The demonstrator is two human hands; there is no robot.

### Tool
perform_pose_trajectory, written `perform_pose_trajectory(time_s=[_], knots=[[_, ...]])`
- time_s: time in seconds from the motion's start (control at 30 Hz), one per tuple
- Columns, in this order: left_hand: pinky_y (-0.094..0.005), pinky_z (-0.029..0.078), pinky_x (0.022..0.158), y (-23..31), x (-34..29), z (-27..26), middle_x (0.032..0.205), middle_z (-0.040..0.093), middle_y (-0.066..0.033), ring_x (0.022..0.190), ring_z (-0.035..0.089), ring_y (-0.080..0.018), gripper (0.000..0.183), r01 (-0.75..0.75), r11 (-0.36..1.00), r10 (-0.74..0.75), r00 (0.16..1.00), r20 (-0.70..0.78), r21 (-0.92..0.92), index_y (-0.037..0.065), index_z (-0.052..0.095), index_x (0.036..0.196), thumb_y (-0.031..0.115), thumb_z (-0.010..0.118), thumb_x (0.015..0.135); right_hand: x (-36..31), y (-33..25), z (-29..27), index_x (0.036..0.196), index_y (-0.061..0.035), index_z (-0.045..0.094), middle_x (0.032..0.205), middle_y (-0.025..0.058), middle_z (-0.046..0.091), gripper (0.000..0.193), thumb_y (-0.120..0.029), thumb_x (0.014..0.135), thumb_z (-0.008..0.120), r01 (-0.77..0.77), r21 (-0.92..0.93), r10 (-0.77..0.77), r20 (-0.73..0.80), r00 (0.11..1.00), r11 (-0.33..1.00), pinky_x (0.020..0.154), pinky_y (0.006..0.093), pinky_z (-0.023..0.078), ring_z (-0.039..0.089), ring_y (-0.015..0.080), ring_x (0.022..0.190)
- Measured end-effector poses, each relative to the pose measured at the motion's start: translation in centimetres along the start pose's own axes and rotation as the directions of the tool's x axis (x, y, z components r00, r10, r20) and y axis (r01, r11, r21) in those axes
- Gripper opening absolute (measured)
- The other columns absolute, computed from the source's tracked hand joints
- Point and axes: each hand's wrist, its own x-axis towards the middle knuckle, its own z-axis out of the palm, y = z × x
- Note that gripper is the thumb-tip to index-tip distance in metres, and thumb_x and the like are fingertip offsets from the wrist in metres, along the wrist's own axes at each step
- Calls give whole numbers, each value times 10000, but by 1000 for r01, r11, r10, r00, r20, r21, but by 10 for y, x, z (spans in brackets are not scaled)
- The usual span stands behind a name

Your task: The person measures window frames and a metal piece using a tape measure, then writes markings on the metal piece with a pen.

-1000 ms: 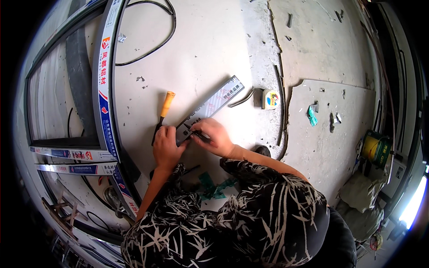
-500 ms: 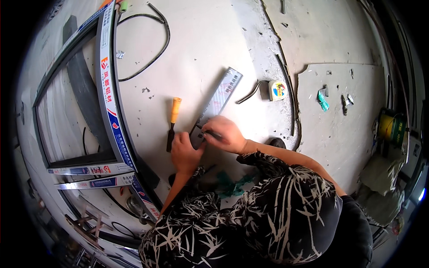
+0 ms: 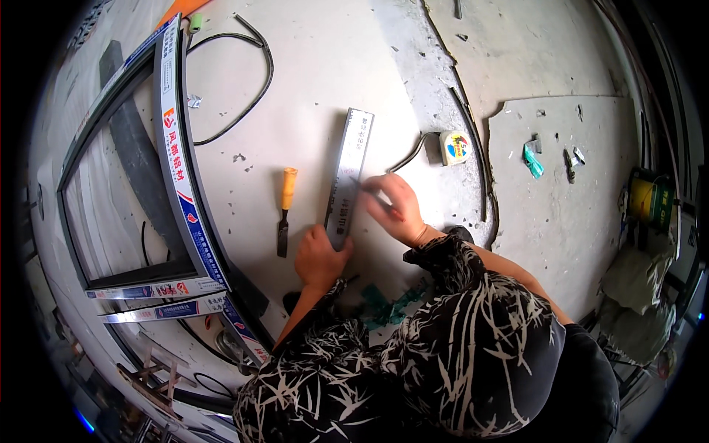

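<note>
On the pale floor (image 3: 303, 125), profile (image 3: 347, 173): laid between chisel (image 3: 286, 207) and tape measure (image 3: 454, 148); judged light, stiff and slick, best taken by its long edges.
Left hand (image 3: 320, 260): profile's lower end grasped by the fingers.
Right hand (image 3: 395, 208): slim tool (image 3: 383, 198) pinched in the fingers beside the profile's right edge.

Over to the left there's a big frame (image 3: 172, 148), its bars wrapped in printed film, with a black cable (image 3: 270, 68) looped beside its upper part. Across on the right, a white tape measure (image 3: 454, 148) with a dark strap sits near a grey board (image 3: 557, 221) bearing a green scrap (image 3: 532, 161). Past the board I see a green-and-yellow bucket (image 3: 650, 199) and some greyish sacks (image 3: 634, 280).
</note>
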Motion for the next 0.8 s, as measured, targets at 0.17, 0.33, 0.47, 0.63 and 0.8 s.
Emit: perform_pose_trajectory(time_s=[0.17, 0.33, 0.47, 0.63, 0.8], knots=[[-516, 510, 701, 0, 1, -3, 949, 621, -153, 864, 638, -383, 549, 3, 998, -5, 999, 38, 58, 66, 549, 997, 534, 719, 767, 4, 2, 1, 951, -74, 677, 817, 75, 644, 149, -68, 813, 734, 1, -20, -2, -58, 998, 1000, 685, 363, 513, 619, 284, 770], [-511, 517, 706, 1, 1, -1, 953, 624, -148, 881, 641, -376, 560, -16, 998, 13, 999, 38, 65, 67, 540, 1004, 548, 706, 771, 0, 1, 0, 941, -81, 670, 811, 68, 650, 167, -56, 793, 740, 75, -28, -75, 32, 997, 997, 675, 362, 513, 619, 272, 757], [-514, 518, 712, 0, 0, -3, 950, 628, -149, 888, 641, -376, 560, -14, 998, 12, 999, 31, 54, 67, 535, 1001, 546, 708, 768, -1, 6, 6, 923, -79, 656, 804, 72, 643, 169, -51, 782, 745, 61, -38, -61, -5, 998, 997, 658, 359, 513, 617, 267, 736], [-505, 520, 706, -1, 3, -1, 938, 629, -153, 866, 644, -374, 554, -33, 998, 31, 999, 20, 62, 68, 537, 986, 547, 708, 764, 0, 4, 1, 928, -80, 641, 786, 81, 627, 176, -77, 790, 750, 0, -48, 1, 19, 1000, 999, 639, 360, 513, 618, 264, 712], [-503, 521, 705, 0, 2, -2, 935, 630, -154, 861, 646, -374, 551, -7, 998, 5, 1000, 29, 58, 68, 539, 979, 545, 708, 763, -6, 3, 6, 931, -82, 656, 800, 73, 644, 165, -97, 798, 753, 29, -69, -27, 40, 999, 997, 672, 366, 516, 621, 264, 745]])
